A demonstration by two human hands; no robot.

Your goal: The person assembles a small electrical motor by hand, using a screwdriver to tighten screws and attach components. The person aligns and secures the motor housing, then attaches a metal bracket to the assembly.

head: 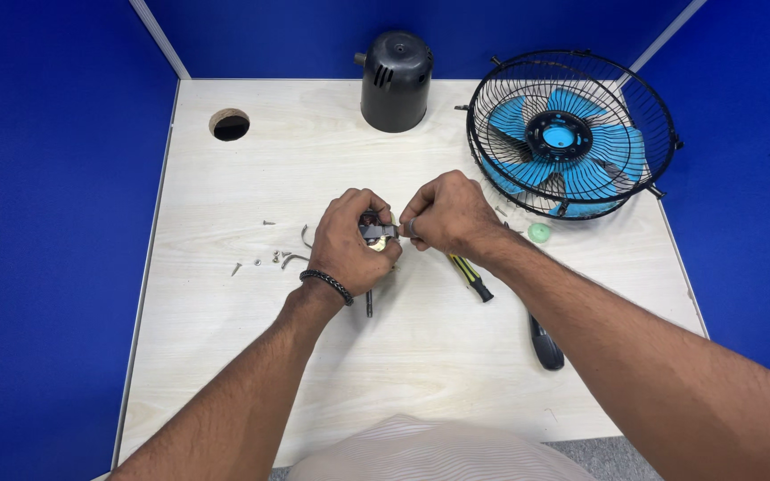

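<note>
At the middle of the desk (225,374), I pinch a small metal part (378,232) between both hands, raised just off the wood so I can look straight down on it. My left hand (352,242) wraps round the part from the left, fingers curled shut on it to keep it from turning; a dark shaft (369,305) pokes out below that fist — part of the same piece, it seems, though my palm hides the join. My right hand (446,212) meets it from the other side, thumb and forefinger closed on its grey end, the other fingers folded in. What exactly the fingertips grip there is too small to tell.

The rest lies within reach, set apart by kind. Loose screws (260,258) and a bent clip (293,259) sit scattered just left of my left wrist — close enough to pick up, clear of my arms. A yellow-and-black screwdriver (471,274) lies under my right wrist, and a black-handled tool (545,343) beside my right forearm, both handles toward me. A small green cap (539,233) rests near the fan (570,134), which lies on its back at the far right corner, blue blades inside a black cage. The black motor cover (395,80) stands at the far edge, out of the way, near a round cable hole (230,124).
</note>
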